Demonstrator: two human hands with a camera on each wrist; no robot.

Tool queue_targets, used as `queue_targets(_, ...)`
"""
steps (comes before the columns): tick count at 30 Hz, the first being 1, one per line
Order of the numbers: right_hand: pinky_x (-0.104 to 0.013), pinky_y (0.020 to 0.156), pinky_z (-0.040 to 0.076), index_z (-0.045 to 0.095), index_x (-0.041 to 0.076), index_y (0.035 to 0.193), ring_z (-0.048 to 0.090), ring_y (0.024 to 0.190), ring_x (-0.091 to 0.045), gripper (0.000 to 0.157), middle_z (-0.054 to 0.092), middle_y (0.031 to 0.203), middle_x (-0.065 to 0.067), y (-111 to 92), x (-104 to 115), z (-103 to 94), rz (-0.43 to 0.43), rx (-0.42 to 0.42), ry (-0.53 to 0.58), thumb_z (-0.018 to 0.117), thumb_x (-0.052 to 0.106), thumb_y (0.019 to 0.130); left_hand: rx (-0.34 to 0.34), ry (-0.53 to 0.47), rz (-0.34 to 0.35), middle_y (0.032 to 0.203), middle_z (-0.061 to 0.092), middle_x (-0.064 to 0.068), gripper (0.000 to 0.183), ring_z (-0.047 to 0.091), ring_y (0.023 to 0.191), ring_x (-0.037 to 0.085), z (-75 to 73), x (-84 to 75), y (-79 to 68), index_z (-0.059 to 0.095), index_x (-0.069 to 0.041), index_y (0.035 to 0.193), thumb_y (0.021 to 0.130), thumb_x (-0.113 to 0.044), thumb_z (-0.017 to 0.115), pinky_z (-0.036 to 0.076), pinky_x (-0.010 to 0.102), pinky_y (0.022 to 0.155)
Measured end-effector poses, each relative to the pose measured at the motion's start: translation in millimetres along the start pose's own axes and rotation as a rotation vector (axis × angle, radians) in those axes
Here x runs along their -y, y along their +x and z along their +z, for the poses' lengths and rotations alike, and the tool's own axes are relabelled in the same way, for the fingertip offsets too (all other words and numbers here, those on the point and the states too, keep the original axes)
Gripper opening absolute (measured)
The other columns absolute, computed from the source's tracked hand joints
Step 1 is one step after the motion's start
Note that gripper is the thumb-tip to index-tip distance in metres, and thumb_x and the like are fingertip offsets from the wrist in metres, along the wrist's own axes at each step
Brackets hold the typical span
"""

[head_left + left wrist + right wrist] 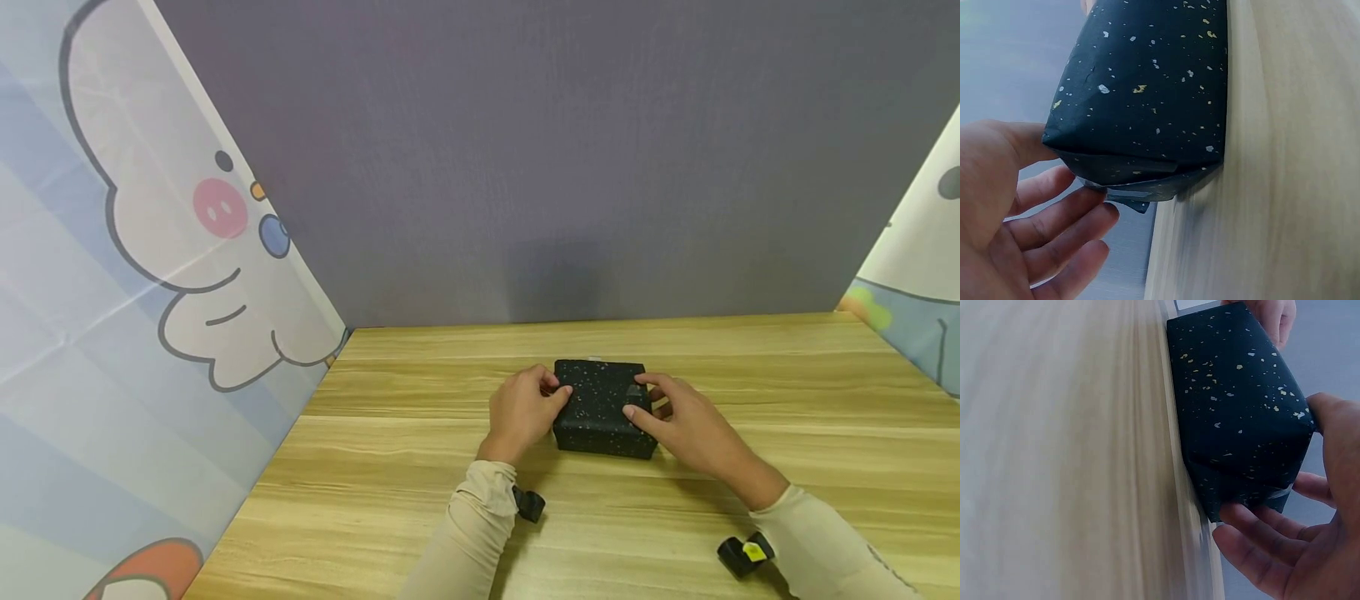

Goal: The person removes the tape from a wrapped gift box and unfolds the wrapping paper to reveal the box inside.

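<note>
A box wrapped in black paper with white and gold flecks (pixel 600 404) sits on the wooden table. My left hand (pixel 525 408) holds its left end, thumb on the top edge and fingers by the folded end flap (pixel 1141 178). At the opposite end, my right hand (pixel 686 421) has its thumb along the top edge and its fingertips against the folded paper (pixel 1210 484). A shiny strip of clear tape (pixel 634 390) shows on the top near the right fingers. The underside of the box is hidden.
Behind the wood-grain table (pixel 420 375) stands a grey panel (pixel 555 167). Printed cartoon sheets (pixel 150 250) flank it on both sides. A small white thing (pixel 594 358) peeks out behind the box. Black wrist cameras (pixel 529 505) hang under both sleeves.
</note>
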State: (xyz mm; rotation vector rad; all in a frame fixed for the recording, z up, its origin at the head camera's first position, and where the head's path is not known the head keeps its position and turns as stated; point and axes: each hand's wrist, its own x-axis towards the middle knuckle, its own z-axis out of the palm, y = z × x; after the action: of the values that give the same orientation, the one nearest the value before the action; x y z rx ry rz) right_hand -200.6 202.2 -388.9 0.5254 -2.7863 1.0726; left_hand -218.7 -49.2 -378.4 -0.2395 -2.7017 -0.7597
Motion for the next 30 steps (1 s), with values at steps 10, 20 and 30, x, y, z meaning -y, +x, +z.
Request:
queue_targets(10, -0.05, 0.075, 0.055, 0.048, 0.003, 0.144, 0.066, 0.095, -0.029, 0.066, 0.06, 0.119, -0.02, 0.5, -1.9, -0.2, 0.0, 0.0, 0.004, 0.062, 0.049, 0.098, -0.039, 0.025, 0.056, 0.074, 0.066, -0.017, 0.013, 0.052, 0.057, 0.001, -2.7, -2.9, 0.2, 0.074, -0.027, 0.087, 0.092, -0.039, 0.073, 0.04, 0.024, 0.05)
queue_targets(20, -0.05, 0.075, 0.055, 0.048, 0.003, 0.143, 0.066, 0.095, -0.03, 0.065, 0.06, 0.118, -0.02, 0.9, -2.8, -0.8, -0.002, -0.001, 0.006, 0.062, 0.049, 0.098, -0.032, 0.146, 0.232, 0.092, 0.07, -0.012, 0.02, 0.056, 0.062, -0.001, -2.2, 1.1, 0.1, 0.077, -0.034, 0.113, 0.097, -0.031, 0.065, 0.039, 0.019, 0.048)
queue_targets(30, -0.05, 0.076, 0.055, 0.047, 0.003, 0.144, 0.066, 0.096, -0.03, 0.066, 0.06, 0.119, -0.02, 0.9, -3.1, -1.1, -0.007, 0.013, 0.014, 0.06, 0.049, 0.099, 0.005, 0.142, 0.182, 0.094, 0.068, -0.012, 0.02, 0.061, 0.072, 0.001, -0.9, -0.8, -1.2, 0.078, -0.034, 0.11, 0.097, -0.042, 0.065, 0.045, 0.023, 0.054)
